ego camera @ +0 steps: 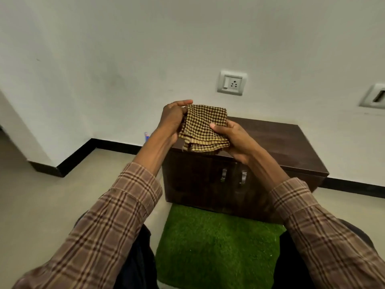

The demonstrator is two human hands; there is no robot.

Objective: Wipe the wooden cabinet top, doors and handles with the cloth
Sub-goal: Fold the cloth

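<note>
A low dark wooden cabinet [281, 142] stands against the white wall, with two doors and two metal handles [223, 175] at their meeting edge. Above its left front corner I hold a folded yellow-and-brown checked cloth [205, 127] in the air. My left hand [173, 119] grips the cloth's left side, thumb on top. My right hand [231, 140] grips its lower right corner, thumb pressed on the fabric. The cloth's lower folds hang just over the cabinet top edge; whether they touch it I cannot tell.
A green grass-like mat [216, 247] lies on the floor before the cabinet, between my knees. A white socket plate [231, 82] sits on the wall above the cabinet, another plate [374, 99] at far right. A black skirting runs along the wall.
</note>
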